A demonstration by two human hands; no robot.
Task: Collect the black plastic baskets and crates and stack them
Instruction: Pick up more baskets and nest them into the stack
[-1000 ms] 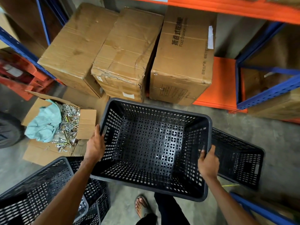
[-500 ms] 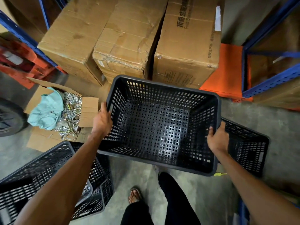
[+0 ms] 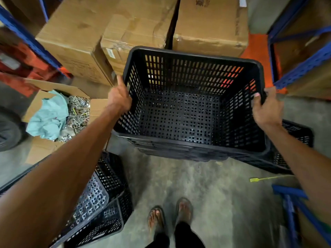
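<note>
— What has changed since a second ago?

— The crate (image 3: 188,111) has come up off the floor (image 3: 206,185) and away from my body; it now hangs in front of the cardboard boxes (image 3: 136,31), and my feet (image 3: 170,217) show beneath it.

— How are you holding it?

— My left hand (image 3: 120,97) is closed over the left rim and my right hand (image 3: 266,108) over the right rim, thumb inside, fingers outside. One grip per side keeps it level, open face up, ready to nest.

— Where will it go?

— I judge either into the black basket (image 3: 295,140) low on my right, partly hidden behind the crate, or onto the tilted baskets (image 3: 103,203) at my lower left.

— Any worry?

— The open box of bolts (image 3: 78,111) with the cloth (image 3: 50,119) sits near my left; I'd steer wide of it.
</note>
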